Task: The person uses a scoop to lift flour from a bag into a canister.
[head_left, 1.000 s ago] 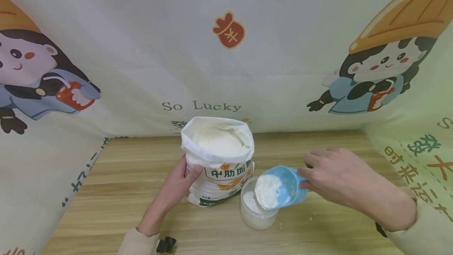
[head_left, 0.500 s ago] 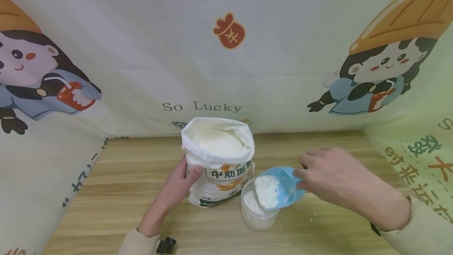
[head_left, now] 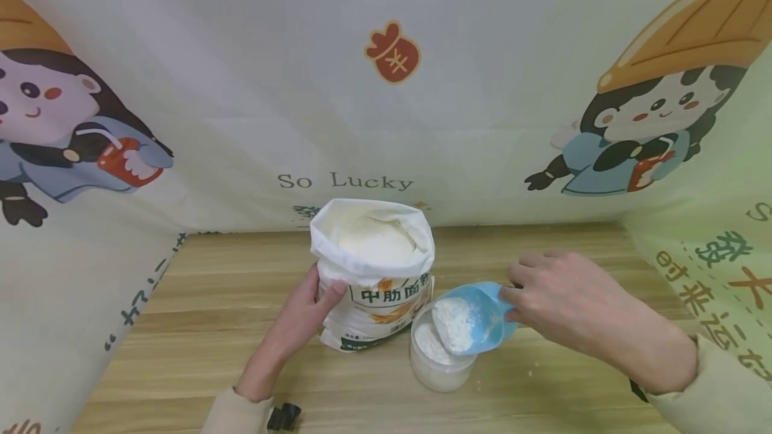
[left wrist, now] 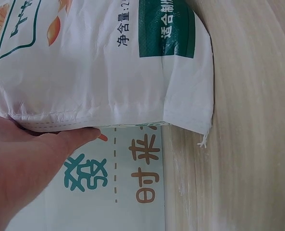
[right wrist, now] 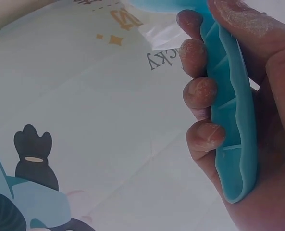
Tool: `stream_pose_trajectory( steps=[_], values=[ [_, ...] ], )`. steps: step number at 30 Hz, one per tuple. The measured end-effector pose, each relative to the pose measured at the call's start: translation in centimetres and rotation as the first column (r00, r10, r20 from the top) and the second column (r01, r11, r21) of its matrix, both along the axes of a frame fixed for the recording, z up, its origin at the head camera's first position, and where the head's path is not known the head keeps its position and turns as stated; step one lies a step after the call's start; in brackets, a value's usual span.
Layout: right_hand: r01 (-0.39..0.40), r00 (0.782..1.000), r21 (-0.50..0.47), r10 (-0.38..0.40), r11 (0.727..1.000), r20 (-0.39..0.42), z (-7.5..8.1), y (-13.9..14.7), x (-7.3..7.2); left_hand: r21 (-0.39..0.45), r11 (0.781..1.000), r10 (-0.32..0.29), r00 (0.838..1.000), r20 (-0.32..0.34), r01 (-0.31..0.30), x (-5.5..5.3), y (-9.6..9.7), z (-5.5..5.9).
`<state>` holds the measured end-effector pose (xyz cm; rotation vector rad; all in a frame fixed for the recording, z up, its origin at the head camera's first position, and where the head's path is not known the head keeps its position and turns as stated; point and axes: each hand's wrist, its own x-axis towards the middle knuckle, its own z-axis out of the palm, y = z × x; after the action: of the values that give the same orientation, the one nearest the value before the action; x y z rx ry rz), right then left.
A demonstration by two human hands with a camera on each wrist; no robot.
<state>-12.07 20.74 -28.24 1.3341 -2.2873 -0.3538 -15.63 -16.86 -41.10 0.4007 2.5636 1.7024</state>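
Flour [head_left: 452,325] lies in the blue scoop [head_left: 487,319], its mouth over the tub [head_left: 443,378]. The right hand [head_left: 557,297] grips the handle; the left hand [head_left: 305,312] holds the bag [head_left: 362,317]. Pouring seems the present step; next probably requires steeper tilting.

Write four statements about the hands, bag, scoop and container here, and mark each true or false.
1. The right hand grips the blue scoop by its handle. True.
2. The scoop is empty. False: white powder lies in it.
3. The left hand holds the side of the white bag. True.
4. The top of the bag is closed. False: it stands open, with its contents showing.
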Motion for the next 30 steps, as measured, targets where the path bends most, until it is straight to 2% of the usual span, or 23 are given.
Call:
stream_pose_trajectory(
  steps=[15,30],
  values=[
    [-0.029,0.999,-0.029,0.029,0.999,-0.022,-0.7,0.2,0.1,-0.003,1.000,-0.001,1.000,-0.008,0.001,0.1,0.1,-0.1],
    [-0.074,0.995,-0.085,0.067,0.994,-0.079,-1.3,0.9,0.3,0.006,1.000,0.003,1.000,-0.015,-0.003,0.0,0.2,-0.1]
  ],
)
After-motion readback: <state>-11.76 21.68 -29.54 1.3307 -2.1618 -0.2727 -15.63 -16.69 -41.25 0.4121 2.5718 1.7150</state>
